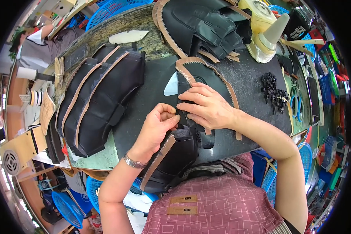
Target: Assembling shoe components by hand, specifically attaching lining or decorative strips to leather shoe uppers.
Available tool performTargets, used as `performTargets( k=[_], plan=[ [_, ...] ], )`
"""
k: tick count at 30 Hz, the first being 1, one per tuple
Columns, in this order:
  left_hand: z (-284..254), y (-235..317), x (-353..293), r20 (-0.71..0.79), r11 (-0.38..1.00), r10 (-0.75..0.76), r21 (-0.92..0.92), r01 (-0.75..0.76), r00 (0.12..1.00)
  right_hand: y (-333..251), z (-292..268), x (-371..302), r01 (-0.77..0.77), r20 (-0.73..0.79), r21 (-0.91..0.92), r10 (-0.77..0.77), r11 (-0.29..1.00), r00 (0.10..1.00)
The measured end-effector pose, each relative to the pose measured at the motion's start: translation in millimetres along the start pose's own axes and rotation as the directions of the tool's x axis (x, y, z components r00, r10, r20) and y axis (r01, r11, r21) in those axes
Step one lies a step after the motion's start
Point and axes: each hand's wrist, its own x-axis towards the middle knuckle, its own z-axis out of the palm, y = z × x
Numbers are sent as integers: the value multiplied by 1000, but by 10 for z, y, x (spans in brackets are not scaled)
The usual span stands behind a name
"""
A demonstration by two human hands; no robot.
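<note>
Currently, left hand [158,126] pinches, item hidden; right hand [210,107] lies flat on black piece [202,74]; blue basket [93,190] below left holds white material [139,201].

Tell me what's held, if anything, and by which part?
The left hand apparently pinches black material by an edge; whether the right hand grips is unclear.

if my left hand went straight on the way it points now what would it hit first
The left hand would probably meet the right hand first, just ahead, though depth there is unclear.
</note>
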Motion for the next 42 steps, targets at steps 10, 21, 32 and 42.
performTargets(
  k=[10, 21, 32, 42],
  plan=[
    [109, -203, -61, -169, 810, 494, 447, -380, 853, -21, 28, 67, -306, 165, 193, 277, 932, 947],
    [421, 231, -490, 225, 107, 614, 926, -362, 756, -145, 191, 126, -485, 122, 241, 469, 841, 875],
    [591, -206, -387, 144, -67, 533, 989, -128, 834, -196, 247, 121, -456, 39, 194, 458, 868, 888],
    [467, -485, -389, 181, 198, 614, 907, -372, 768, -189, 265, 107, -417, 13, 166, 421, 894, 907]
  ],
)
